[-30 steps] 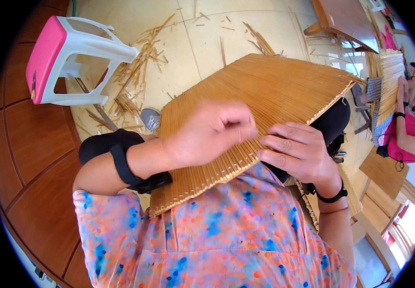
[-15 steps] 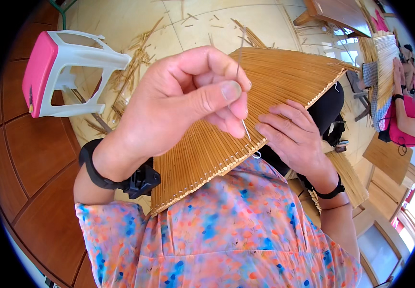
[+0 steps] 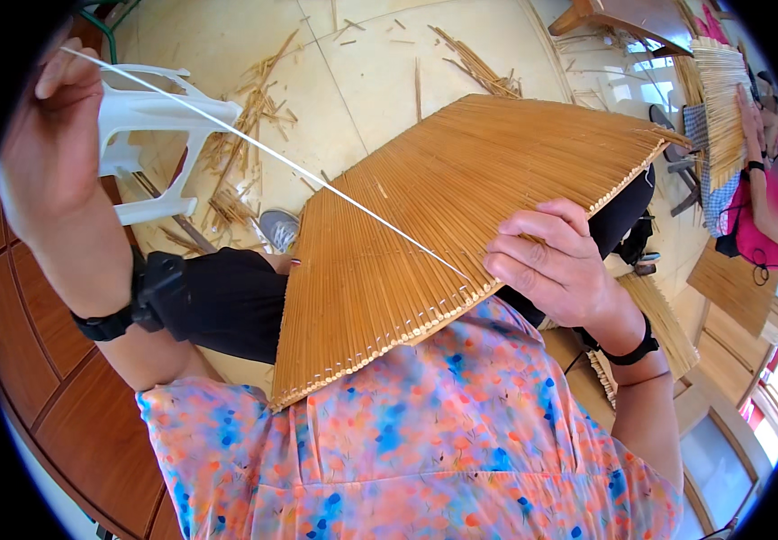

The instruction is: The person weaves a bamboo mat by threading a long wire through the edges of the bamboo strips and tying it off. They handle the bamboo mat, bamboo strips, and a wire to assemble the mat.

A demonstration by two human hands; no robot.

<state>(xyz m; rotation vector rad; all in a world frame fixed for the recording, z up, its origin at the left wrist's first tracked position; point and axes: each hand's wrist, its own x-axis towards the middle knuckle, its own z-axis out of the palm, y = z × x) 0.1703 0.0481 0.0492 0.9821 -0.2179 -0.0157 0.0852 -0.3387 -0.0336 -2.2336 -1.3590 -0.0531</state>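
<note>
A fan-shaped mat of thin brown stalks (image 3: 461, 189) lies across my lap, with a row of short white stitches along its near edge. From that edge a white thread (image 3: 317, 180) runs taut to the upper left. My left hand (image 3: 60, 144) is raised there, fingers pinched on the thread's far end; the needle cannot be made out. My right hand (image 3: 556, 270) grips the mat's near edge at the right, its fingers bent over the top beside the spot where the thread comes out.
A white plastic stool (image 3: 168, 112) stands behind my left hand. Loose stalks (image 3: 479, 67) litter the tiled floor. A grey shoe (image 3: 279, 229) shows beside the mat. At the far right, a person in pink (image 3: 772, 216) has a hand on another stalk mat (image 3: 720, 108).
My left hand has swung from above the mat out to the upper left, drawing the thread out long and straight. My right hand stays at the edge, its fingers more curled.
</note>
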